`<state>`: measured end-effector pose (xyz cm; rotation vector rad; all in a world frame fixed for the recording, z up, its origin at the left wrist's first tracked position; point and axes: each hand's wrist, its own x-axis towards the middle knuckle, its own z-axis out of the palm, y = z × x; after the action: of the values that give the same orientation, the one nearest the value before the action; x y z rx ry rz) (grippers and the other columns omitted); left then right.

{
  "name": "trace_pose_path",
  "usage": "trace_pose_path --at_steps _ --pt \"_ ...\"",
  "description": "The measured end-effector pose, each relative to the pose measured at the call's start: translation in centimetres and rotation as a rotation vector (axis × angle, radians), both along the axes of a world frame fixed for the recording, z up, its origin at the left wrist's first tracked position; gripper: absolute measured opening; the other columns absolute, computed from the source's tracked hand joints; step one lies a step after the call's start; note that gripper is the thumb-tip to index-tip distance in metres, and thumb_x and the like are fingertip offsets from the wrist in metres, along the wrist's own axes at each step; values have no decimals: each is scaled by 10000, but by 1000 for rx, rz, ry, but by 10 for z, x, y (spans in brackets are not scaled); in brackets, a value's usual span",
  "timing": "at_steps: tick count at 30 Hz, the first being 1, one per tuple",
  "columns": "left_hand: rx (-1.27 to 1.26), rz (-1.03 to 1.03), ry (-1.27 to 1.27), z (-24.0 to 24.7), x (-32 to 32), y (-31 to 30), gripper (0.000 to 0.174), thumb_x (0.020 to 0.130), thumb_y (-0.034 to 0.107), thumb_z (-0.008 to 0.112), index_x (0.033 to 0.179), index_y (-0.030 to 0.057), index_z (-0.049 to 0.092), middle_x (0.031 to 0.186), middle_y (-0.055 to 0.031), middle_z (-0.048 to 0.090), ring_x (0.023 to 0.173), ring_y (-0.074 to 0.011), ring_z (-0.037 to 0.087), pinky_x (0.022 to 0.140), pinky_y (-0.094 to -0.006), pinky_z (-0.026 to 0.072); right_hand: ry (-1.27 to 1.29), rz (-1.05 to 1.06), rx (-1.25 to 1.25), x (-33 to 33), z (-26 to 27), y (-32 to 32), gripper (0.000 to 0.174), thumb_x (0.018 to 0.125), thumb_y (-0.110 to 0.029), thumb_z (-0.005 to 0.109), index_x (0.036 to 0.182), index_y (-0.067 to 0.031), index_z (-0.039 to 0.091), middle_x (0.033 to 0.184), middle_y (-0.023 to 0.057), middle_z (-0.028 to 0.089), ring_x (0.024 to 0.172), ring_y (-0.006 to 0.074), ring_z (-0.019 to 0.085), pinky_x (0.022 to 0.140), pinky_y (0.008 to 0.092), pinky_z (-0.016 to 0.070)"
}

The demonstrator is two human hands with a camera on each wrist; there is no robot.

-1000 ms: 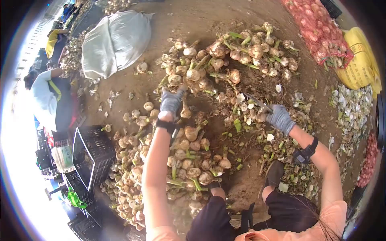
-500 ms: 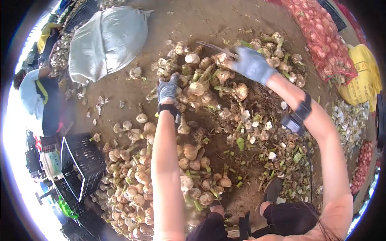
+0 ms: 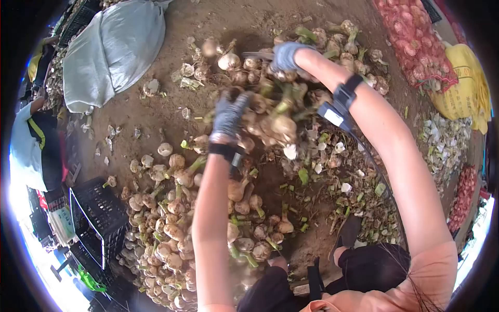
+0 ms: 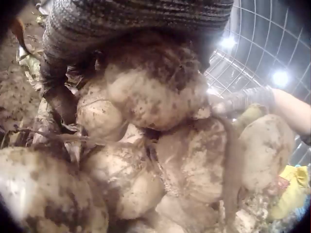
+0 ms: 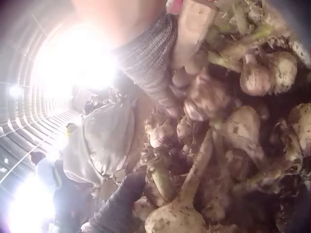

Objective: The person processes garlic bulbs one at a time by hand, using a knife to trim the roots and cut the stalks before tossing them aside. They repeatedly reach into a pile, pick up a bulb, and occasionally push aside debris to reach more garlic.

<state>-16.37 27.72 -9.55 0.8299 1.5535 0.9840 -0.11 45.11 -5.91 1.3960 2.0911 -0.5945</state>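
In the head view my left hand [image 3: 228, 117], in a grey knit glove, reaches into the near-left side of a heap of garlic bulbs [image 3: 283, 127] with stems. The left wrist view shows its fingers curled over a soil-stained garlic bulb [image 4: 155, 92], with more bulbs crowded underneath. My right hand [image 3: 290, 56], gloved alike, lies over the far side of the heap and grips a knife. The knife's blade [image 3: 258, 55] points left across the bulbs; its wooden handle [image 5: 194, 31] shows beside the glove in the right wrist view. Several bulbs blur between the hands.
Trimmed garlic [image 3: 166, 239] lies piled at front left, beside black crates [image 3: 101, 218]. Cut stems and peelings [image 3: 358, 192] litter the soil at right. A white sack [image 3: 114, 57], red net bag [image 3: 413, 44] and yellow sack [image 3: 462, 86] stand farther out. Another person [image 3: 31, 145] bends at left.
My right hand has swung from the litter at right up and left over the heap with the knife. My left hand has shifted right, and bulbs near it have moved towards me.
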Motion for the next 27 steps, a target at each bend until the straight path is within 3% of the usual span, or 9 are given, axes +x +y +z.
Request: trace_pose_path --at_steps 4,5,7,12,15,18,19,21,27 --pt "52 -198 276 7 77 -34 555 749 489 679 1119 85 589 1096 -134 620 1019 -289 572 902 -381 416 321 -255 -120 54 32 -55 468 755 -428 693 938 -5 614 710 120 619 566 227 600 500 332 496" --pt "53 -256 434 33 98 -42 563 735 505 685 1112 96 596 1079 -123 631 1029 -280 568 906 -386 415 231 -186 -42 60 63 -78 558 760 -504 652 950 20 640 911 180 651 793 273 627 753 382 490" --pt "-189 -521 284 32 129 -46 828 723 626 630 1317 75 456 1295 -240 466 1235 -346 415 1030 -436 329 336 -233 102 94 47 -112 480 795 -437 645 965 10 610 786 152 624 746 261 603 739 389 473" --pt "-251 -702 396 39 171 -96 1001 707 571 685 1418 27 238 1461 -224 229 1338 -371 257 1104 -413 247 514 -428 32 176 50 -164 330 781 -351 694 937 -67 630 688 62 575 631 191 553 618 350 457" --pt "-170 -841 88 48 147 -102 889 737 521 685 1389 36 322 1391 -181 390 1297 -333 352 1061 -421 328 668 -515 -223 216 62 -175 362 755 -422 704 923 -105 660 726 51 595 624 151 541 600 319 456" --pt "-539 -577 -255 91 99 -59 416 788 284 719 1128 78 595 1023 -142 655 970 -225 611 871 -357 496 1093 -620 -87 216 95 -164 455 755 -487 681 924 -68 636 888 79 621 521 118 475 545 260 447" --pt "-297 -480 -84 103 81 -53 329 804 197 706 1089 69 602 994 -103 657 874 -186 627 759 -296 518 922 -784 -105 219 114 -152 441 786 -468 660 958 -64 623 909 86 617 519 111 475 542 247 450" --pt "76 -191 123 86 54 -27 415 805 230 710 1157 72 558 993 -86 643 854 -157 619 713 -294 509 728 -724 127 221 100 -109 472 820 -450 626 1082 -60 585 945 110 617 502 97 456 530 240 449" --pt "-274 -200 838 79 -39 91 988 674 539 734 1390 18 297 1228 -230 536 1126 -322 535 936 -366 431 415 -570 511 213 64 19 668 814 -466 634 1297 -38 462 960 160 631 716 201 601 694 320 493"
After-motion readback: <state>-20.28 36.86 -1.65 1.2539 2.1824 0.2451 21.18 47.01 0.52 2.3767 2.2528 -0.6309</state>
